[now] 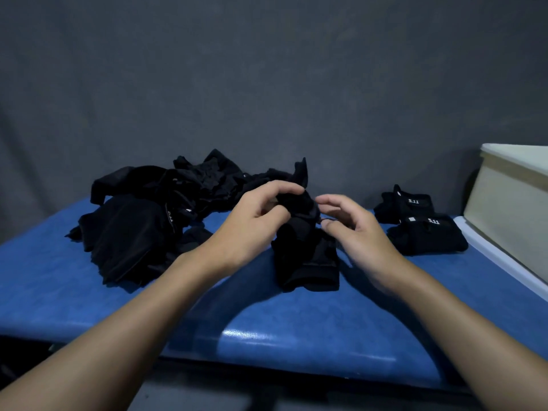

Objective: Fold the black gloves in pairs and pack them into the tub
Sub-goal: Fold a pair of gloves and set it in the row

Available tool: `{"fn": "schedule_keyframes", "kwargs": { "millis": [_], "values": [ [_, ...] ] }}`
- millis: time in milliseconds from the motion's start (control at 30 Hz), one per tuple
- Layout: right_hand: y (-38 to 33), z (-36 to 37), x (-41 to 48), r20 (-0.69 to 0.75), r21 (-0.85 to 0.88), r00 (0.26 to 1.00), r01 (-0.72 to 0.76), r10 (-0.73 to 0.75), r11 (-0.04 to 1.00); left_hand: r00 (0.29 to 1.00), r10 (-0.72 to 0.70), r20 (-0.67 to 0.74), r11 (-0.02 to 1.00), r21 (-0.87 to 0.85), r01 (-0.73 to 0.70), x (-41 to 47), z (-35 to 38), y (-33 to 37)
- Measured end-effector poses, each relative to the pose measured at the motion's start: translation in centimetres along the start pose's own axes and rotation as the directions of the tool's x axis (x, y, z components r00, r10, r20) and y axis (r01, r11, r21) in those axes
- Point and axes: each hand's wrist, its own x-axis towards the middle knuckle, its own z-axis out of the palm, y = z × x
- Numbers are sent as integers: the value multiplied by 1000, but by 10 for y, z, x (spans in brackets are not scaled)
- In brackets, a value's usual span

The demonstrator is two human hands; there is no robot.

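A black glove pair (305, 256) lies on the blue table (267, 321) at the centre, its upper end lifted. My left hand (252, 223) pinches that raised end between thumb and curled fingers. My right hand (353, 229) hovers just right of the gloves with fingers loosely curled; whether its fingertips pinch the fabric I cannot tell. A heap of loose black gloves (154, 209) lies to the left and behind. Two folded pairs (421, 223) with white "5.11" tags sit at the right. The cream tub (510, 209) stands at the far right edge.
A dark grey cloth backdrop (267, 84) hangs behind the table. The table's front edge runs across the lower part of the view, with dark floor below it. The tub rests on a white ledge (492, 256) at the table's right end.
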Motion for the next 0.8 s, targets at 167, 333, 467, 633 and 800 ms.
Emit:
{"fn": "schedule_keyframes", "kwargs": {
  "millis": [167, 333, 467, 633, 800],
  "values": [
    [-3, -13, -7, 3, 188, 997, -80, 81, 979, 999, 34, 5, 997, -67, -33, -1, 10, 6],
    [-10, -30, -20, -56, 198, 998, -31, 42, 980, 999, 31, 28, 995, -97, -28, 0, 26, 8],
    [-19, -45, -35, -160, 66, 987, 46, -35, 997, 996, 32, 88, 995, -100, -23, -1, 44, 9],
    [-20, -72, -58, -120, -122, 992, -53, 38, 991, 986, 45, 158, 991, 116, -64, -1, 67, 3],
    [-8, -90, -84, 83, -415, 959, -214, 271, 885, 960, -66, 274, 804, 585, -112, -7, 71, -5]
  ]
}}
